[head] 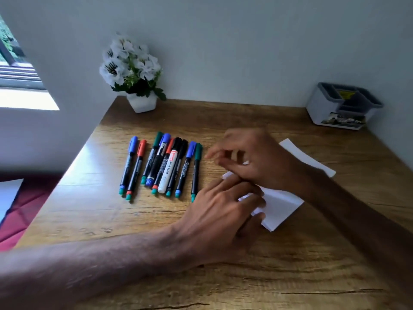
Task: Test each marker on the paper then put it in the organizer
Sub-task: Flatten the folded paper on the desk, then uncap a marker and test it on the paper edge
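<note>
Room: pale wall (245,52) behind a wooden desk (111,220); window (17,70) at far left, red cushion (29,209) below the desk's left edge.
Back left corner: white pot (142,104) w/ white flowers stood upright, close to the wall.
Back right corner: grey-and-white organizer (330,113), several compartments w/ open tops.
Markers: we saw a row of markers (134,166) lying flat on the left half of the desk, side by side, most touching. Caps were on & pointed to the back edge; cap colours blue, red, green, black.
Whiteboard marker: white body, black cap (166,173), approx. mid-row.
Paper: white sheet (281,204), folded, lay right of the row, centre-right of the desk, well apart from the organizer. One end stuck out past the right wrist toward the right edge.
Left hand: it (223,211) lay on the paper's near-left part, fingers fairly straight & flat, pressing it down; nothing gripped.
Right hand: it (252,157) was over the paper's far-left part, near the end green marker (196,168). Fingers were curled, index out toward the row. Blurred, so we couldn't tell if it pinched the paper or held nothing.
</note>
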Motion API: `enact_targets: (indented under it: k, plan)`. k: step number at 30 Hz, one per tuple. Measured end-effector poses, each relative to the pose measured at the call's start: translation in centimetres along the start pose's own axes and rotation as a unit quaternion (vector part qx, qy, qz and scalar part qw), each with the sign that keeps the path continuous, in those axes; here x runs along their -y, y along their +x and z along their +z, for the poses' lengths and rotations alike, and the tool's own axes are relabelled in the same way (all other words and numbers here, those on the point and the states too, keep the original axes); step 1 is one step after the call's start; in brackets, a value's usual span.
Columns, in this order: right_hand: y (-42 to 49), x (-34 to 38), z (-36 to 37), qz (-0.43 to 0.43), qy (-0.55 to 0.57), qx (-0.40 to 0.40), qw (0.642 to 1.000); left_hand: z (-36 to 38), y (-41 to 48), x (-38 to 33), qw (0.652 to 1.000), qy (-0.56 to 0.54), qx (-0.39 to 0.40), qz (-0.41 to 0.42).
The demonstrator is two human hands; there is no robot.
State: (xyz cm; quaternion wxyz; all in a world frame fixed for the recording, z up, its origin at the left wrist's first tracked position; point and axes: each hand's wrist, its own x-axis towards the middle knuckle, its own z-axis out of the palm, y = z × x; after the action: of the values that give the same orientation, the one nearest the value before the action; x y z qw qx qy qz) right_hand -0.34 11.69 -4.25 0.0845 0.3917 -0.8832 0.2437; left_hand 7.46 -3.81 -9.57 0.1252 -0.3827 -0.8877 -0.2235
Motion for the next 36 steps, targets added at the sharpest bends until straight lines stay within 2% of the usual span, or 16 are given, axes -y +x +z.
enact_targets:
  k: [5,12,15,19,23,26,31,34,36]
  plan:
    - [3.0,-1.4,1.6,-0.026,-0.052,0.12,0.991,-0.2,-0.1,-0.1,1.0,0.014,0.019,-0.006]
    - [4.3,-1.3,1.9,-0.07,-0.107,0.167,0.978,-0.7,-0.1,0.0,1.0,0.023,0.004,-0.012]
    - [3.7,-2.0,1.4,-0.089,-0.126,0.127,0.98,-0.7,-0.2,0.0,1.0,0.023,-0.009,-0.011]
    - [2.2,-3.9,-0.6,-0.014,-0.106,-0.005,0.994,-0.3,-0.3,0.3,0.998,0.061,-0.011,-0.025]
    - [-1.1,-5.2,-1.9,0.107,-0.003,-0.143,0.984,-0.7,0.1,0.9,0.993,0.062,0.049,-0.082]
    - [-3.5,-5.8,-1.6,0.164,0.116,-0.203,0.958,-0.8,0.2,1.3,0.992,0.017,0.08,-0.097]
    - [-5.3,-5.8,-0.8,0.17,0.318,-0.201,0.911,-0.6,0.1,0.9,0.994,0.004,0.069,-0.081]
    - [-5.5,-5.5,-0.8,0.186,0.38,-0.177,0.889,-0.9,0.3,1.0,0.997,0.002,0.039,-0.071]
    - [-5.7,-5.3,-1.0,0.192,0.394,-0.161,0.884,-1.2,0.6,1.4,0.997,-0.017,-0.012,-0.076]
